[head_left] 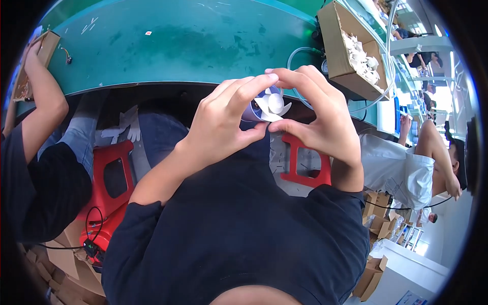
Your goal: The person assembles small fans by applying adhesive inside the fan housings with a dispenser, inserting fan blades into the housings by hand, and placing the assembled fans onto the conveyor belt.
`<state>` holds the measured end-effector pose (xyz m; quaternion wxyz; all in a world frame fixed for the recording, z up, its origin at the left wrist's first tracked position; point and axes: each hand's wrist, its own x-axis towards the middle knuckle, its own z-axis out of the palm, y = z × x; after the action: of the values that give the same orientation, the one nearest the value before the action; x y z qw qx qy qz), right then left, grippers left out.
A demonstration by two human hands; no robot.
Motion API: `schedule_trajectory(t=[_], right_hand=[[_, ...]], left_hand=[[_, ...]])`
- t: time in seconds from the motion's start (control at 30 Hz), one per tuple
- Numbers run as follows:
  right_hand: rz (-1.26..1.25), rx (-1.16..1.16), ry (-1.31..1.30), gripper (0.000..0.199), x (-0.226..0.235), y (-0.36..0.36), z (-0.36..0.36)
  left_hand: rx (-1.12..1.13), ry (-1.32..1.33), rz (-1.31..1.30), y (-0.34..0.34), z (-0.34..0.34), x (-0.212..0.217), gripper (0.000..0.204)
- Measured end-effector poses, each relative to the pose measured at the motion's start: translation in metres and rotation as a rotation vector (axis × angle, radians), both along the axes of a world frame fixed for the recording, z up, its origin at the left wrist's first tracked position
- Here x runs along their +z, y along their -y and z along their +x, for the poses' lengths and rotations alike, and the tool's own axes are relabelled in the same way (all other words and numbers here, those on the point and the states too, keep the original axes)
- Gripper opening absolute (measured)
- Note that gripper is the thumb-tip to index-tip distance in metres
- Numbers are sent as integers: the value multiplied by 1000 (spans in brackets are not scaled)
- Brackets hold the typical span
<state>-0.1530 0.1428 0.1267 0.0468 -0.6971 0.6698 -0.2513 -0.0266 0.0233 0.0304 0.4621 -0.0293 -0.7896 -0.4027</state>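
Note:
Between my two hands, just past the front edge of the green workbench, is a small fan with white curved blades (276, 103) and a round purple housing (249, 114). My left hand (223, 114) wraps round the housing, its thumb below and its index finger above. Curved over the other side, my right hand (325, 112) has its thumb at the lower rim and its fingertips at the top, next to the blades. The fingertips of both hands nearly meet. Part of the housing is hidden behind my left fingers.
A cardboard box (338, 46) of white fan-blade parts stands on the green workbench (193, 56) at right, beside a clear hose (300, 51). A small wired part (67, 56) lies far left, near a co-worker's arm (48, 96). Red stools (109, 173) stand below.

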Motion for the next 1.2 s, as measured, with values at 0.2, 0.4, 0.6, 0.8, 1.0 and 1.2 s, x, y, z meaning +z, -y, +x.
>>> schedule_trajectory(t=[0.2, 0.4, 0.6, 0.8, 1.0, 1.2], right_hand=[[-25, 5, -47, 65, -3, 3, 0], [-23, 10, -39, 64, -8, 7, -1], [-142, -35, -83, 52, -12, 8, 0], [-29, 37, -175, 28, -16, 5, -1], [-51, -7, -355, 21, -18, 7, 2], [-126, -116, 74, 36, -29, 9, 9]], left_hand=[[0, -13, 0, 0, 0, -2, 75], [-23, -45, 53, 2, -5, -8, 76], [1, -39, 23, 4, -6, -10, 76], [-12, 54, -150, 8, -3, -5, 81], [-45, 7, -117, 5, -6, -7, 79], [-37, -64, 3, 6, -7, -13, 77]])
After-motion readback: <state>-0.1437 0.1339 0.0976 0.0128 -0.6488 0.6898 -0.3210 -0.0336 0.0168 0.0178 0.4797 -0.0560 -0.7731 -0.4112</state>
